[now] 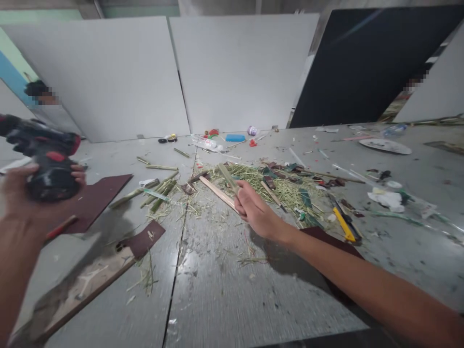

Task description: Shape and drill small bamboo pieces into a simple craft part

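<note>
My left hand (27,203) is raised at the left edge, wrapped round a black and red cordless drill (45,157). My right hand (255,210) reaches over the grey table (224,290) with its fingers closed on a green bamboo strip (228,178) that sticks up and away from it. A pale wooden stick (216,191) lies flat just left of that hand. Behind it spreads a heap of green shavings and scraps (279,186).
Dark red boards (97,198) and a long plank (83,285) lie at left, with bamboo pieces (155,191) beside them. A yellow utility knife (344,223) lies at right. White panels (239,67) stand behind; small bottles and caps line the far edge. Another person's head shows at far left.
</note>
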Motion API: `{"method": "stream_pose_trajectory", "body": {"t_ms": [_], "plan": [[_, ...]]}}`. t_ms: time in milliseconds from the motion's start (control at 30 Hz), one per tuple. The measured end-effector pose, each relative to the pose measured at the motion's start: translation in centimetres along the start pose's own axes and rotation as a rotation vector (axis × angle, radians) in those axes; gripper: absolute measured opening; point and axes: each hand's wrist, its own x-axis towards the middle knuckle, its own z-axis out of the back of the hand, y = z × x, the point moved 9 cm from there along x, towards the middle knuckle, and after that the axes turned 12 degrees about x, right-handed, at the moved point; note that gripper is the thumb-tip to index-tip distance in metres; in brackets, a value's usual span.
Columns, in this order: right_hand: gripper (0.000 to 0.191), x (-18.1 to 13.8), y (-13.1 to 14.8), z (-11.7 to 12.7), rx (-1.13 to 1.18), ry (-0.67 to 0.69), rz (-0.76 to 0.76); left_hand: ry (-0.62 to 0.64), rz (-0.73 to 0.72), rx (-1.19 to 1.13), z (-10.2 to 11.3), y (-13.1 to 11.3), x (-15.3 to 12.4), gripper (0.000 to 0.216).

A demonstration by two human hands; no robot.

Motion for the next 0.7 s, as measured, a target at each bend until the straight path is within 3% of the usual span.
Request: {"method": "stream_pose_trajectory", "body": {"t_ms": [33,100,200,267,367,500,700], "plan": [[0.028,-0.2,0.2,-0.3,0.033,-0.013,0.015,0.171,-0.034,-0.141,-3.0,-0.7,-1.2,0.028],[0.025,-0.5,0.7,-0.9,0.09,-0.035,0.05,0.346,-0.091,-0.229,-7.5,-0.9,-4.0,0.037],[0.022,-0.6,0.8,-2.2,0.156,-0.046,0.071,0.556,-0.026,-0.159,-14.3,2.1,-9.0,0.033],[0.022,-0.4,0.7,-2.8,0.145,-0.073,0.092,0.656,0.006,-0.229,-18.3,3.9,-12.1,0.033],[0.023,-0.1,0.6,-3.2,0.052,-0.122,0.159,0.685,0.138,-0.231,-22.9,6.7,-15.0,0.03],[0.022,-0.5,0.6,-2.4,-0.04,-0.097,0.17,0.682,0.189,-0.159,-25.7,8.0,-16.0,0.038],[0.046,-0.7,2.4,1.4,-0.108,-0.12,0.115,0.63,-0.101,-0.02,-23.6,6.7,-14.9,0.025]]}}
